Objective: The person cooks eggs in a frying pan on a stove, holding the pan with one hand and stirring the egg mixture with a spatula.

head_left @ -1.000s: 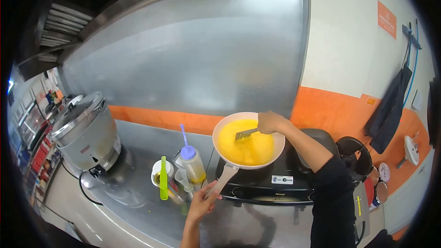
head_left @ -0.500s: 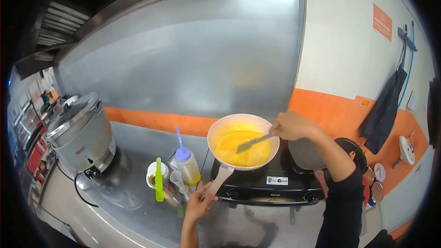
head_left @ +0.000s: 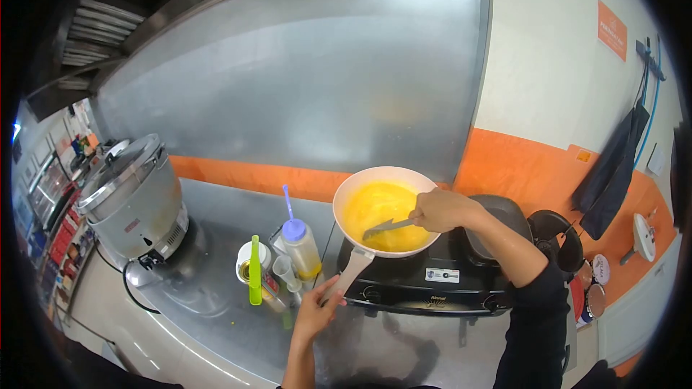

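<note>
A pale frying pan [head_left: 344, 198] with yellow liquid egg [head_left: 378, 202] in it is over the left side of a black gas stove [head_left: 404, 295]. Wrapped round the pan's handle [head_left: 355, 269] is my left hand [head_left: 318, 310]. My right hand [head_left: 447, 211] is closed on a grey spatula [head_left: 389, 227], whose blade lies in the egg near the front of the pan. A squeeze bottle with a blue cap [head_left: 301, 245], small clear cups [head_left: 285, 271] and a white container with a bright green utensil [head_left: 255, 274] stand left of the pan handle.
A large rice cooker [head_left: 137, 209] stands on the steel counter [head_left: 209, 223] at the left. Behind the stove's right side lies a dark square pan [head_left: 501, 220], with a black pan [head_left: 551, 234] farther right. A dark apron [head_left: 613, 166] hangs on the right wall.
My right hand has swept the spatula through the egg, first to the right and then back left and towards the pan's front. My left hand keeps its hold on the handle.
</note>
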Action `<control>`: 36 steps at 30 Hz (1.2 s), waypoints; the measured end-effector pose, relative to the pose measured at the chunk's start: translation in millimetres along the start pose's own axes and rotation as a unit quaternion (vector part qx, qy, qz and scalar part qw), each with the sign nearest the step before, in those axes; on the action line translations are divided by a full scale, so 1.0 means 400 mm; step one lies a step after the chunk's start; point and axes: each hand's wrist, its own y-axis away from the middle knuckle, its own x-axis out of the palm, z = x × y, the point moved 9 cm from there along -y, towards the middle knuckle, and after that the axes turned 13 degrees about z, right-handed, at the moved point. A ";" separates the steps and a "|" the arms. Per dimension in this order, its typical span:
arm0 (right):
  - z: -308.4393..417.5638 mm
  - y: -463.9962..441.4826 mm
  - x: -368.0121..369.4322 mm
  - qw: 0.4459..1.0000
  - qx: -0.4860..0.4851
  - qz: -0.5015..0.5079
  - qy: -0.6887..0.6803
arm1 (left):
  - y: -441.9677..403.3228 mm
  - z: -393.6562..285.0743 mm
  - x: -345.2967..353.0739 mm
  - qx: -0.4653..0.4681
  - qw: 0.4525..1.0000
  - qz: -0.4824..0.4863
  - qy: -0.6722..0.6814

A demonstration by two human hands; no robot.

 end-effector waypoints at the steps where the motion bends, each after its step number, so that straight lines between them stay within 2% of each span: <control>1: 0.003 -0.019 0.001 1.000 0.013 0.005 0.008 | 0.000 0.000 0.000 0.000 1.000 -0.001 -0.002; 9: -0.018 -0.183 0.043 0.999 0.032 -0.032 -0.004 | -0.007 -0.003 -0.003 0.013 0.999 0.006 -0.042; 11: -0.057 -0.208 0.046 0.991 0.059 -0.117 -0.015 | -0.008 -0.004 -0.004 0.009 0.999 0.005 -0.046; 13: -0.116 -0.220 0.042 0.989 0.084 -0.115 -0.042 | -0.004 -0.009 -0.004 0.008 0.999 0.006 -0.050; 15: -0.172 -0.190 0.026 0.986 0.107 -0.115 -0.062 | -0.001 -0.008 -0.004 -0.004 1.000 0.006 -0.026; 17: -0.161 -0.090 -0.033 0.985 0.064 -0.142 -0.077 | -0.002 -0.010 -0.007 0.005 1.000 0.005 -0.029; 19: -0.139 0.013 -0.084 0.983 0.084 -0.148 -0.075 | -0.004 -0.015 -0.004 0.011 1.000 0.005 -0.029; 21: -0.115 0.089 -0.119 0.991 0.065 -0.117 -0.020 | 0.000 -0.019 -0.005 0.009 1.000 -0.006 -0.027; 25: -0.055 0.205 -0.155 0.997 0.054 -0.062 -0.009 | 0.002 -0.015 -0.003 -0.004 0.999 0.008 -0.040; 27: -0.030 0.203 -0.121 0.997 0.035 0.030 0.054 | 0.000 -0.007 -0.006 -0.002 1.000 0.005 -0.027; 30: -0.022 0.189 -0.085 0.993 0.065 0.062 0.074 | -0.002 -0.010 -0.007 0.011 1.000 0.006 -0.028; 36: -0.109 0.074 -0.030 0.993 0.080 0.039 0.083 | 0.006 -0.021 -0.011 -0.008 0.999 -0.002 -0.052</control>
